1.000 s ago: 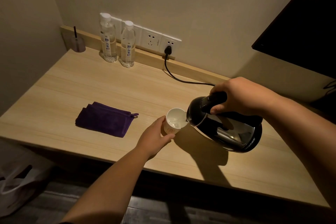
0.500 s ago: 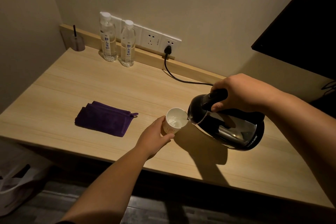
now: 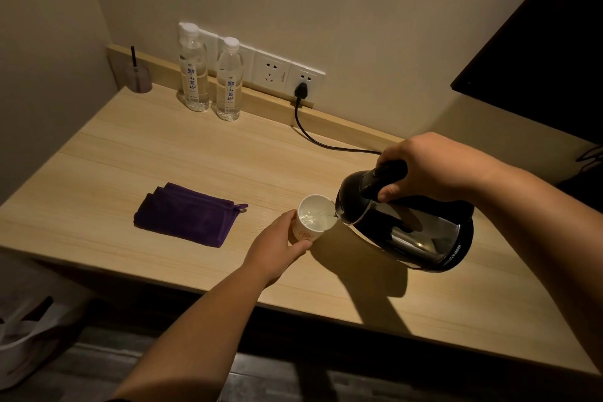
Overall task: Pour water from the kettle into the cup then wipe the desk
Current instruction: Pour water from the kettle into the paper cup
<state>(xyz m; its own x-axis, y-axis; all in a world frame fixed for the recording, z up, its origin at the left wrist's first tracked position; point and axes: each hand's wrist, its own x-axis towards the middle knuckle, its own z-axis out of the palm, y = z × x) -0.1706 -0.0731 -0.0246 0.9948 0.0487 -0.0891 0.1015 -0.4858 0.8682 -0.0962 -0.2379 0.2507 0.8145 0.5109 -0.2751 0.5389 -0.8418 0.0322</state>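
Kettle (image 3: 421, 235), black and shiny steel, tilts left above the surface (image 3: 163, 157), spout over the white cup (image 3: 313, 219) holding water. Right hand (image 3: 430, 170) clenches its handle, hiding most of it; left hand (image 3: 277, 248) grasps the cup. Purple cloth (image 3: 189, 214) lies left.

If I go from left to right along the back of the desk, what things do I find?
Small cup with a stick → taller bottle → shorter bottle → empty socket → plug.
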